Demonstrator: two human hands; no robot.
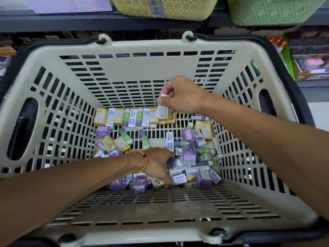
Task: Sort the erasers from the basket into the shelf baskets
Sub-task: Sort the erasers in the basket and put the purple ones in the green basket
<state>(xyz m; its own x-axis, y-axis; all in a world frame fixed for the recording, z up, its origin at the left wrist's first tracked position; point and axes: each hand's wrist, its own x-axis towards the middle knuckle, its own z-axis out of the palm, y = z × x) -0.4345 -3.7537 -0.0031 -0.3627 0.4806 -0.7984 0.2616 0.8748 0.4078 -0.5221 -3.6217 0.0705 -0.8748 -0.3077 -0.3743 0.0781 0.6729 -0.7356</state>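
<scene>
Inside the beige basket (pixel 53 107), the right hand (pixel 183 97) pinches white erasers (pixel 162 110) upright above the far row, while the left hand (pixel 157 165) – nearer the loose pile (pixel 192 163) – closes its fingers on a white eraser (pixel 179 179) lying crosswise, shelf baskets (pixel 163 9) beyond.

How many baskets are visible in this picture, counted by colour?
Beige slotted plastic shopping basket: 1
Pale yellow perforated plastic shelf basket: 1
Light green lattice plastic shelf basket: 1
Total: 3
</scene>
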